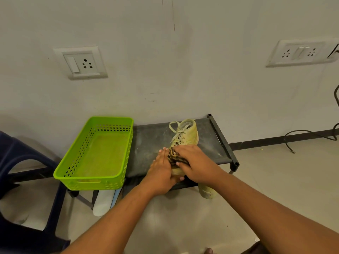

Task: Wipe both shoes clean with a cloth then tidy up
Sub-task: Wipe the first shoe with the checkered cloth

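A pale yellow high-top shoe (187, 132) with loose laces stands on the dark rack shelf (150, 140), heel toward the wall. My left hand (161, 173) lies against the left side of its toe, fingers straight, thumb under the front. My right hand (194, 162) presses a dark patterned cloth (174, 156) onto the toe, fingers curled over it. A second pale shoe (207, 191) shows partly below the shelf's front edge, under my right wrist.
A lime green perforated basket (73, 162) sits on the rack's left end. Pale footwear (102, 202) stands under it. A dark blue plastic chair (22, 180) is at the left. A black cable (311, 134) trails on the floor at the right; wall sockets above.
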